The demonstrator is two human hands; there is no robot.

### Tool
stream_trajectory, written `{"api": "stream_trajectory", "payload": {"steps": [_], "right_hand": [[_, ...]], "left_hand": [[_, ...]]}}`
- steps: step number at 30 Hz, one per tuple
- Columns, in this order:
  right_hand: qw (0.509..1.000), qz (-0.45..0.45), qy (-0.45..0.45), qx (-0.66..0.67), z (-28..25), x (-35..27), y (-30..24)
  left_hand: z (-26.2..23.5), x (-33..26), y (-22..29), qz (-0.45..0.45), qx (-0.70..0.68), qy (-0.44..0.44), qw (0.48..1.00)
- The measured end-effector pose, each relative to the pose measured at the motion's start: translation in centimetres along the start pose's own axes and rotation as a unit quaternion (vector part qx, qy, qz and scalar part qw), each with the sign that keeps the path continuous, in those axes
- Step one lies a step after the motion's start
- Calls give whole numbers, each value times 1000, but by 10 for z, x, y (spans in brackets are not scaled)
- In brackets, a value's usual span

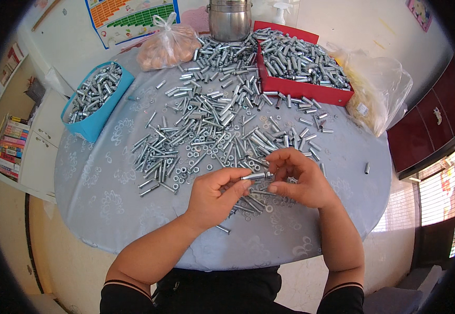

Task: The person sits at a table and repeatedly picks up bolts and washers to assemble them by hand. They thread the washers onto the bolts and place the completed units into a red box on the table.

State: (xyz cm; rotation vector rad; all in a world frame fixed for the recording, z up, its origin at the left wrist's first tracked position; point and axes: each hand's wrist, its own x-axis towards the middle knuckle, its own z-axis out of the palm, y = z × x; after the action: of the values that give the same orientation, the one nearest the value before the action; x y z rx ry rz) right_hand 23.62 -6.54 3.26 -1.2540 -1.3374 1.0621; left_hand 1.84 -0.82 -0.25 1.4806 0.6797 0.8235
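My left hand [214, 196] pinches one end of a silver bolt [255, 176] between thumb and forefinger, just above the table. My right hand [300, 178] closes its fingertips around the bolt's other end. Both hands hover over the near edge of a wide heap of loose silver bolts, sleeves and nuts [212, 125] spread across the round table [96, 188], which is covered with a pale grey patterned cloth.
A blue tray [97, 98] of metal parts sits at the far left and a red tray [303, 70] of them at the far right. A steel pot [230, 20], a tied bag [167, 47] and a clear bag [376, 89] stand along the back.
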Motion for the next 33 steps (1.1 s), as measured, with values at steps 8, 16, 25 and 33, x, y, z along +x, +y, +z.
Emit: {"api": "stream_trajectory", "payload": {"steps": [8, 16, 25, 33], "right_hand": [[999, 0, -23, -23, -8, -3, 7], [1000, 13, -27, 5, -9, -3, 8], [989, 76, -48, 120, -9, -4, 6], [984, 111, -100, 102, -26, -3, -5]], "left_hand": [[2, 1, 0, 4, 15, -15, 1000], [2, 1, -2, 16, 13, -21, 1000], [4, -1, 2, 31, 27, -27, 999], [2, -2, 3, 115, 55, 67, 990]]}}
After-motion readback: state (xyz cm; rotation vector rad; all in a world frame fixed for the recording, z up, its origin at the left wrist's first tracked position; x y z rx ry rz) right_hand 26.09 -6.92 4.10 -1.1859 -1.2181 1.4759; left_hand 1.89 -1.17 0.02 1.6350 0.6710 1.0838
